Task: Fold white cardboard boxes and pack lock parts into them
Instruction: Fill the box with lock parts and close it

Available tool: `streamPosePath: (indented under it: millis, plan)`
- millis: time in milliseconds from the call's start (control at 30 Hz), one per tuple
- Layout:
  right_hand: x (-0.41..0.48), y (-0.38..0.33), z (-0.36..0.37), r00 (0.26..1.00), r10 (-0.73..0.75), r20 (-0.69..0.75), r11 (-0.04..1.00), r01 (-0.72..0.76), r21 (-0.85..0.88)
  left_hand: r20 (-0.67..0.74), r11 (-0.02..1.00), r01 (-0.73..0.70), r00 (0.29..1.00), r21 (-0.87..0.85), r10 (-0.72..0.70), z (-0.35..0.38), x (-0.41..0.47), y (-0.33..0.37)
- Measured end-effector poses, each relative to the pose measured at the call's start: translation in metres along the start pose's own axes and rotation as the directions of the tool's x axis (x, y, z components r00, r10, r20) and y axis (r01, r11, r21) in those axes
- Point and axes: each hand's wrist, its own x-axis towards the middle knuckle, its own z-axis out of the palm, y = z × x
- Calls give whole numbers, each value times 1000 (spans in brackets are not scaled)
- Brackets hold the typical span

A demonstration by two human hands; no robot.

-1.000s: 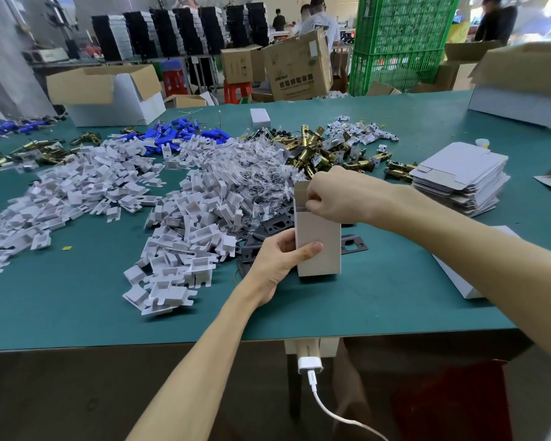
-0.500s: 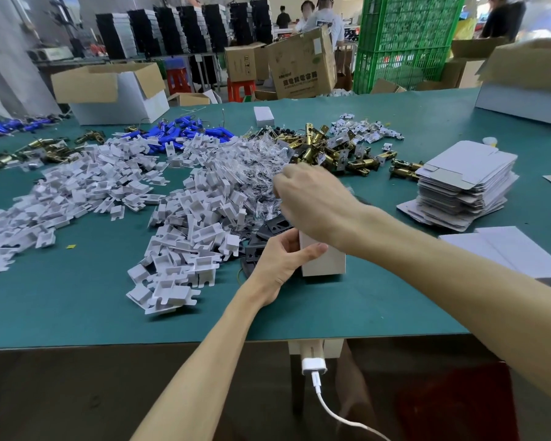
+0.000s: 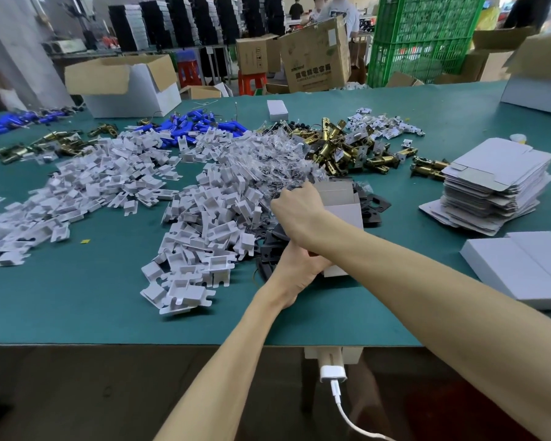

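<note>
At the near middle of the table (image 3: 77,313), the white cardboard box (image 3: 344,214) stands open-topped among black plates (image 3: 371,205), left hand (image 3: 299,272) gripping its lower end, right hand (image 3: 296,211) curled over the bagged parts (image 3: 274,163) beside its mouth, its grasp hidden from view.

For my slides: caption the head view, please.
Packing: left hand holds box, right hand reaches into bagged parts.
</note>
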Motion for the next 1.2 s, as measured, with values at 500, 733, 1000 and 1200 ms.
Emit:
streamPosePath:
  millis: [500,733,1000,1200]
  plan:
    - [-1,13,3,995,-79,62,996,81,-31,2,998,55,998,16,-55,0,3,-2]
    - [-6,12,2,995,-102,22,993,103,-51,-21,999,52,998,-7,-52,1,-2,4]
    - [3,-4,3,987,-35,-160,963,76,258,5,1000,-5,1000,-4,5,0,-3,2]
    - [18,-24,8,989,126,-79,749,-42,661,25,998,-29,999,62,28,-1,-6,3]
